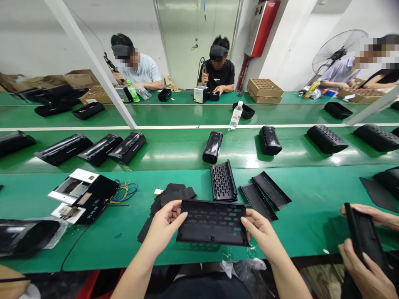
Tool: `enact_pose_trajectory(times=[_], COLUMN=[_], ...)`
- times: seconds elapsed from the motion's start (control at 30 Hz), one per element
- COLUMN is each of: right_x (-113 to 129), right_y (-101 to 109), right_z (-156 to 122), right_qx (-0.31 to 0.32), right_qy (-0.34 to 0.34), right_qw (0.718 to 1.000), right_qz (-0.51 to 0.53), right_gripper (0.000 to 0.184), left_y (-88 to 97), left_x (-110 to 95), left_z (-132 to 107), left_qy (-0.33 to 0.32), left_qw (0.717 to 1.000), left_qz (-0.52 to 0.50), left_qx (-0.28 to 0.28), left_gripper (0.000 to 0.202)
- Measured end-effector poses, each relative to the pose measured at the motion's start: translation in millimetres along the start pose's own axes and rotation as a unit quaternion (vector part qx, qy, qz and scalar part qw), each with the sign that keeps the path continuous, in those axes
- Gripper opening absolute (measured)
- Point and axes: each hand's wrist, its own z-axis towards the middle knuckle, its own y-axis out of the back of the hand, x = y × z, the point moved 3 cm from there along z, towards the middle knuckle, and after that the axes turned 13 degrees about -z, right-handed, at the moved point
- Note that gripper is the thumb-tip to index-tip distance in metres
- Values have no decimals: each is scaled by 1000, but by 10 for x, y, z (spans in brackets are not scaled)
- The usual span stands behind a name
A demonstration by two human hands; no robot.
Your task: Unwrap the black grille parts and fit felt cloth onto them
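A bundle of coloured wires (124,193) is lying at nine o'clock from the hands, beside a black box (93,198). The left hand (163,226) is gripping the left edge of a flat black perforated plastic panel (213,222), fingers curled around it. A stack of black foam sheets (170,197) is sitting at eleven o'clock. The right hand (262,230) is pinching the panel's right edge. A curved black slotted grille (222,181) is lying at twelve o'clock, touching the panel's far edge. A co-worker's hands (364,265) are working at three o'clock.
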Motion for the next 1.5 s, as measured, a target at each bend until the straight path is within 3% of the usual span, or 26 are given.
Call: enact_pose_trajectory(times=[0.13,0.3,0.4,0.53,0.63,0.7,0.9,1.13,1.33,1.43,1.5], right_x=[-303,-524,-452,-228,-74,4,159,76,-271,-274,-175], right_y=[40,234,283,189,117,99,114,71,222,401,451], right_z=[-43,-221,-302,-314,-324,-348,-405,-208,54,135,171], right_qx=[-9,-129,-163,-108,-84,-85,-67,-37,-99,-131,-148], right_qy=[-44,-79,-76,-49,-35,-32,-7,-42,-88,-72,-57], right_qw=[994,976,973,983,986,985,993,998,991,984,970], right_qz=[100,159,147,139,142,145,98,35,-8,-96,-182], right_gripper=[27,31,32,28,26,26,23,26,34,33,31], left_y=[-48,-82,-180,-386,-471,-470,-339,-263,2,207,248], left_x=[72,94,109,100,65,16,-130,-14,41,40,40], left_z=[-1,27,34,-20,-102,-158,-259,-195,-70,-31,-28], left_qy=[62,98,128,156,201,220,184,190,170,149,135], left_qw=[996,990,982,956,933,927,940,948,970,983,986], left_qz=[-18,-21,-52,-155,-210,-225,-215,-234,-166,-109,-87], left_qx=[58,100,129,193,210,206,190,106,51,-18,-40], left_gripper=[38,39,46,48,42,40,43,46,46,47,46])
